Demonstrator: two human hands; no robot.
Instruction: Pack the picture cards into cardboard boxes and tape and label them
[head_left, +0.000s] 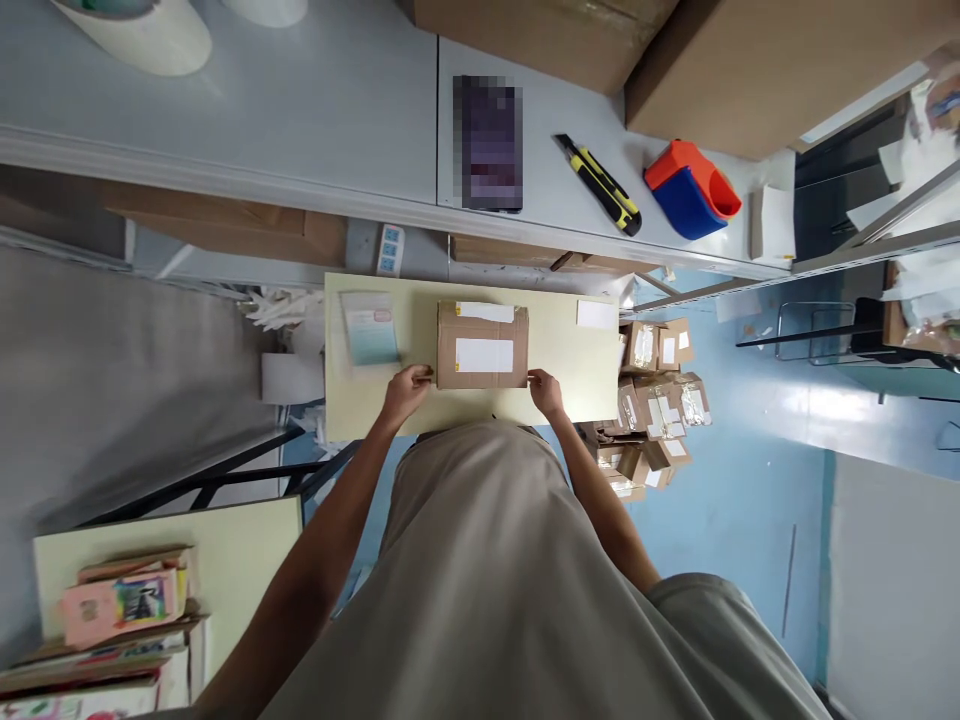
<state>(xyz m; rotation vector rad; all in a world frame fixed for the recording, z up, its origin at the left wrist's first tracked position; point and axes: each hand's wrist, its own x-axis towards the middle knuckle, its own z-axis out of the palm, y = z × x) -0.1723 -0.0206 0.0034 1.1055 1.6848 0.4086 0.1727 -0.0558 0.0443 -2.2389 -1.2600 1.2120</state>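
A small brown cardboard box (482, 345) with white labels on its top lies in the middle of a pale yellow table (555, 350). My left hand (406, 390) grips the box's near left corner with curled fingers. My right hand (545, 390) holds its near right corner the same way. Left of the box lies a clear sleeve with a printed sheet (369, 330). A white slip (597, 314) rests at the table's far right.
A grey shelf (300, 120) beyond the table carries a phone (488, 142), a yellow-black utility knife (600, 184), a red-blue tape dispenser (691, 190) and big cardboard boxes (750, 70). Several small taped parcels (656, 400) are piled on the floor at right. Books (120, 610) lie on a table at lower left.
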